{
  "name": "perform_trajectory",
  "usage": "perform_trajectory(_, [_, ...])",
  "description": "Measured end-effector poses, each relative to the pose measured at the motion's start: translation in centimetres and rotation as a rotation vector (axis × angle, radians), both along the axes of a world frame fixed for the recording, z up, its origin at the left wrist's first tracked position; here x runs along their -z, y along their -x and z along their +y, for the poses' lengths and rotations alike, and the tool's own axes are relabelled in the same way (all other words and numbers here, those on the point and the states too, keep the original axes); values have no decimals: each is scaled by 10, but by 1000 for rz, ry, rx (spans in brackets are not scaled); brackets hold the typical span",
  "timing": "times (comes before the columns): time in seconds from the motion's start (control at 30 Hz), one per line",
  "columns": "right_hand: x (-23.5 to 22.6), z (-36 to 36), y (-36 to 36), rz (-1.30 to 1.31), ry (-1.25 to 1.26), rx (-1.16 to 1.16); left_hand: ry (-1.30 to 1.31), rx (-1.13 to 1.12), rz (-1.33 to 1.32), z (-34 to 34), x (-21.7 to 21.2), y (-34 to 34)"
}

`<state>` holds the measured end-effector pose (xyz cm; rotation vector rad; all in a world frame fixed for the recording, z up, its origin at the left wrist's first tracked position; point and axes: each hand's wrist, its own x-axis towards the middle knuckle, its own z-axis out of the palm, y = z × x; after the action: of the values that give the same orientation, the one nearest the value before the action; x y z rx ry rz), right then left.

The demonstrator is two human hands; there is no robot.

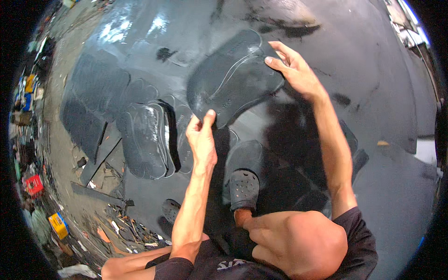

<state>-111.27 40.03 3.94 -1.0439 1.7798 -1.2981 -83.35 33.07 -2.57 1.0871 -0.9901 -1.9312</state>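
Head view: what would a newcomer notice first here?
In the centre, the left hand and right hand hold up a black sole-shaped rubber cutout by its edges. Below left, similar dark sole pieces lie on the big black rubber sheet.

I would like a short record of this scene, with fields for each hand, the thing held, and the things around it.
left hand: pinches the lower edge of the sole-shaped cutout
right hand: fingertips on the cutout's upper right edge
held thing: dark sole-shaped rubber cutout, with a traced outline on it
surface: large black rubber sheet with sole-shaped holes
nearby: stack of cut soles; grey perforated clog on a foot
left side: scraps on the floor
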Motion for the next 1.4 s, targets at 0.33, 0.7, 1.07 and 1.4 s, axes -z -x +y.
perform_trajectory(0.33, [16, 44, 63, 683, -344, -269, -380, -122, -132, 120, 62, 32])
perform_trajectory(0.7, [55, 42, 82, 692, -225, -292, -287, -89, -288, 111, 70, 32])
perform_trajectory(1.07, [37, 42, 34, 1073, -443, -39, 455, -63, -710, 118, 67, 40])
perform_trajectory(1.4, [124, -3, -46, 1226, -298, 186, 648, 189, -687, 50, 4, -17])
